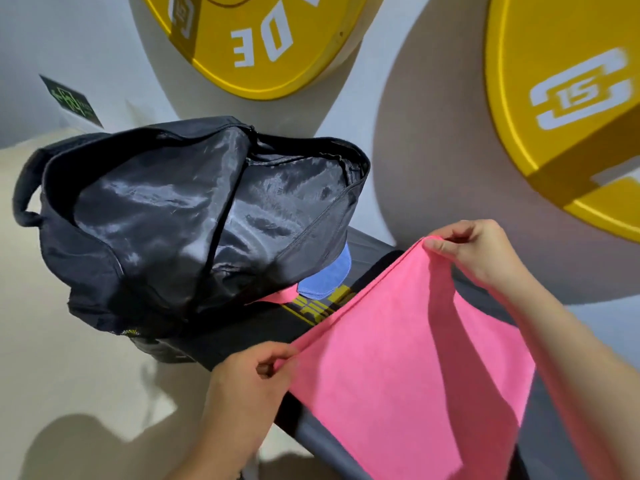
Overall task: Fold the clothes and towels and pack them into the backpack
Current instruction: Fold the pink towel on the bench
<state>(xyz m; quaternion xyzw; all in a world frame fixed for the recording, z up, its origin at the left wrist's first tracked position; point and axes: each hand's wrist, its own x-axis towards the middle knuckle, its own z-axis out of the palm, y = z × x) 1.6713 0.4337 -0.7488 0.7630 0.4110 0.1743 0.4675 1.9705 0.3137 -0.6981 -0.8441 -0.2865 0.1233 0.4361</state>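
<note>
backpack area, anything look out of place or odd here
Yes: a blue cloth sits trapped under the open backpack, only its corner poking out, not packed inside. The pink towel, pinched along its top edge by the left hand and right hand, hangs outside the bag.

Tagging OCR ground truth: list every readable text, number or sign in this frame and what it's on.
"DE": white letters, the rest cut off, on the top yellow plate.
"15": inside a white logo on the right yellow plate.
Too blurred to read: green marks on the dark wall sign.
Partly covered, unreadable: yellow print beside the pink towel.
</note>
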